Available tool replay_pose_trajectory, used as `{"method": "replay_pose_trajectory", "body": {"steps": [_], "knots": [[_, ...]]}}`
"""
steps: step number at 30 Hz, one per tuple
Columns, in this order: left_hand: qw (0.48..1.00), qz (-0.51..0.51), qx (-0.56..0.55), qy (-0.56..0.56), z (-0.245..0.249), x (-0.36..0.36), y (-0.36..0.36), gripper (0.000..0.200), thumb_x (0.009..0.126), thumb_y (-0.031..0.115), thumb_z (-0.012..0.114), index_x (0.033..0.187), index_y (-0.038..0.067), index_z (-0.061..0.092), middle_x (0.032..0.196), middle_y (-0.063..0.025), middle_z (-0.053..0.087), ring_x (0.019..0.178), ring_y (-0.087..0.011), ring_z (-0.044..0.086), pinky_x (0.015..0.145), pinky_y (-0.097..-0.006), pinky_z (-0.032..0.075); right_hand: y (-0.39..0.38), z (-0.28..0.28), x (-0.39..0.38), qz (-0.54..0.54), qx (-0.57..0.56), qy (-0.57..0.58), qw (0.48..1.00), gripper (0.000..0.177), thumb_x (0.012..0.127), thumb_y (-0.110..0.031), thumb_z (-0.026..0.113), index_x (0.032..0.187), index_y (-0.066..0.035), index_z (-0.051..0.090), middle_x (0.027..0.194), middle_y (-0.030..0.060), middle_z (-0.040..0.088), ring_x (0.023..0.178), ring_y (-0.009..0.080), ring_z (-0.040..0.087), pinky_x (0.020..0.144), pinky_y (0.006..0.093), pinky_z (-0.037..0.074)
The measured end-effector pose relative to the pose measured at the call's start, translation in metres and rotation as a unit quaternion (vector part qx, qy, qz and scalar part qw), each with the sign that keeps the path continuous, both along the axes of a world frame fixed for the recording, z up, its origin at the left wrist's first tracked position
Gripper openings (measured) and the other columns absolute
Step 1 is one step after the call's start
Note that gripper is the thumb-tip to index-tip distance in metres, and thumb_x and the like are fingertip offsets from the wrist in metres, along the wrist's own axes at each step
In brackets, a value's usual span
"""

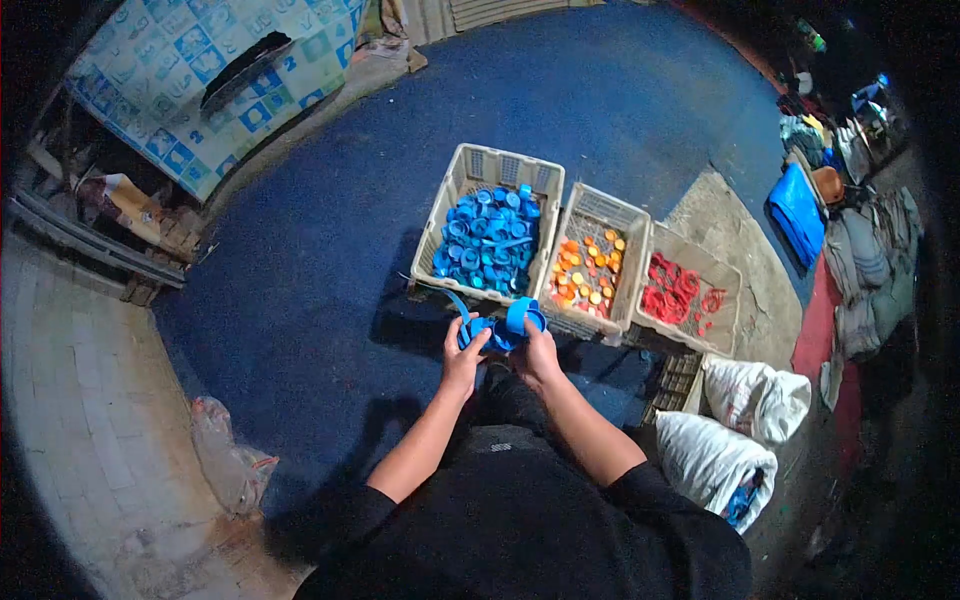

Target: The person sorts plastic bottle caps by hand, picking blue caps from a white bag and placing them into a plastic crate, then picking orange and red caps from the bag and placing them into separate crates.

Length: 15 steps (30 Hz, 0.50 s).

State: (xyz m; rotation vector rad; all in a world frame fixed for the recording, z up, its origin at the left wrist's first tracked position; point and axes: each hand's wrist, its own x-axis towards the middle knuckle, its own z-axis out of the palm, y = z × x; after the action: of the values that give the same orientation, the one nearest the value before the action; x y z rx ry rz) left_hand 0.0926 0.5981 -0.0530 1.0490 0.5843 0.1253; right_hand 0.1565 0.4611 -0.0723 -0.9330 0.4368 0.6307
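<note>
Several blue plastic caps (522, 312) are held close to my body, in front of the crates. My left hand (463, 358) is closed around blue caps, and a blue strap (459, 304) sticks up from it. My right hand (539, 355) grips a wide ring-shaped blue cap from the right side. The two hands are close together, with the blue pieces between them. Just beyond stands a pale plastic crate (428, 240) filled with more blue caps (487, 238). My fingers partly hide the pieces.
To the right, one crate (597, 198) holds orange and yellow caps (588, 270); another crate (720, 262) holds red pieces (672, 288). White sacks (715, 462) lie at the lower right. A plastic bag (228, 455) lies left, and a patterned covered table (215, 85) stands far left.
</note>
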Motion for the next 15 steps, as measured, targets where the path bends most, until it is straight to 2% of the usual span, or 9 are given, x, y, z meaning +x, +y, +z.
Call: {"method": "replay_pose_trajectory", "body": {"steps": [1, 2, 3, 5, 8, 9, 12, 13, 15], "knots": [[1.000, 0.000, 0.001, 0.005, -0.003, 0.011, 0.009, 0.038, 0.092, 0.010, 0.069, 0.127, 0.013, 0.054, 0.109, -0.0036, 0.063, 0.098, -0.0166, 0.065, 0.075, -0.0364, 0.059, 0.010, 0.002, 0.014, 0.006, 0.001, 0.006, 1.000, 0.034, 0.097, -0.030, 0.060, 0.117, -0.003, 0.059, 0.100, 0.0106, 0.069, 0.081, 0.0241, 0.069, 0.062, 0.0373, 0.057], [1.000, 0.002, 0.020, 0.005, -0.003, 0.024, 0.015, 0.038, 0.092, 0.012, 0.069, 0.127, 0.013, 0.054, 0.109, -0.0031, 0.063, 0.096, -0.0159, 0.065, 0.073, -0.0342, 0.058, 0.019, 0.006, 0.029, 0.014, 0.002, 0.011, 1.000, 0.034, 0.097, -0.030, 0.060, 0.118, -0.004, 0.059, 0.101, 0.0110, 0.069, 0.082, 0.0248, 0.070, 0.063, 0.0383, 0.058], [0.999, 0.004, 0.040, 0.004, -0.004, 0.039, 0.023, 0.038, 0.092, 0.014, 0.070, 0.127, 0.012, 0.055, 0.109, -0.0026, 0.063, 0.095, -0.0152, 0.065, 0.072, -0.0321, 0.057, 0.027, 0.017, 0.042, 0.032, -0.010, 0.005, 0.999, 0.034, 0.098, -0.027, 0.059, 0.123, -0.005, 0.056, 0.106, 0.0121, 0.068, 0.087, 0.0265, 0.070, 0.070, 0.0421, 0.060], [0.993, 0.009, 0.114, 0.003, -0.024, 0.063, 0.040, 0.038, 0.095, 0.025, 0.070, 0.128, 0.011, 0.058, 0.108, -0.0017, 0.064, 0.088, -0.0121, 0.064, 0.067, -0.0258, 0.053, 0.044, 0.007, 0.071, 0.041, 0.050, 0.020, 0.998, 0.035, 0.098, -0.025, 0.058, 0.127, -0.007, 0.052, 0.111, 0.0125, 0.066, 0.091, 0.0276, 0.069, 0.073, 0.0439, 0.060], [0.983, 0.030, 0.147, 0.107, 0.003, 0.099, 0.057, 0.038, 0.095, 0.032, 0.069, 0.125, 0.010, 0.063, 0.094, -0.0009, 0.064, 0.077, -0.0078, 0.059, 0.063, -0.0260, 0.051, 0.062, 0.006, 0.109, 0.044, 0.110, 0.032, 0.992, 0.039, 0.097, -0.022, 0.058, 0.132, -0.011, 0.047, 0.121, 0.0117, 0.061, 0.101, 0.0290, 0.066, 0.080, 0.0484, 0.059], [0.973, 0.001, 0.176, 0.148, 0.005, 0.111, 0.064, 0.047, 0.098, 0.042, 0.061, 0.131, 0.009, 0.059, 0.097, -0.0049, 0.064, 0.079, -0.0116, 0.060, 0.062, -0.0296, 0.051, 0.065, 0.005, 0.121, 0.045, 0.108, 0.047, 0.992, 0.039, 0.096, -0.021, 0.058, 0.132, -0.012, 0.047, 0.122, 0.0111, 0.060, 0.103, 0.0292, 0.066, 0.082, 0.0493, 0.058], [0.962, 0.068, 0.205, 0.167, -0.019, 0.148, 0.063, 0.054, 0.100, 0.050, 0.054, 0.133, 0.008, 0.057, 0.102, -0.0098, 0.064, 0.087, -0.0176, 0.061, 0.062, -0.0325, 0.051, 0.072, 0.008, 0.150, 0.050, 0.085, 0.067, 0.993, 0.037, 0.094, -0.022, 0.061, 0.128, -0.018, 0.047, 0.125, 0.0063, 0.057, 0.113, 0.0280, 0.061, 0.093, 0.0522, 0.050], [0.968, 0.040, 0.203, 0.143, -0.013, 0.169, 0.062, 0.055, 0.102, 0.052, 0.046, 0.130, 0.005, 0.055, 0.106, -0.0147, 0.063, 0.094, -0.0252, 0.061, 0.071, -0.0363, 0.052, 0.074, 0.022, 0.163, 0.043, 0.074, 0.062, 0.994, 0.037, 0.094, -0.023, 0.061, 0.127, -0.019, 0.047, 0.126, 0.0055, 0.057, 0.113, 0.0274, 0.060, 0.094, 0.0521, 0.048], [0.944, 0.014, 0.309, 0.116, -0.013, 0.191, 0.060, 0.053, 0.105, 0.049, 0.039, 0.124, 0.003, 0.057, 0.110, -0.0157, 0.063, 0.101, -0.0284, 0.060, 0.084, -0.0397, 0.049, 0.081, 0.039, 0.176, 0.017, 0.071, 0.066, 0.995, 0.037, 0.093, -0.026, 0.063, 0.126, -0.020, 0.048, 0.125, 0.0040, 0.056, 0.117, 0.0252, 0.058, 0.099, 0.0525, 0.043]]}}
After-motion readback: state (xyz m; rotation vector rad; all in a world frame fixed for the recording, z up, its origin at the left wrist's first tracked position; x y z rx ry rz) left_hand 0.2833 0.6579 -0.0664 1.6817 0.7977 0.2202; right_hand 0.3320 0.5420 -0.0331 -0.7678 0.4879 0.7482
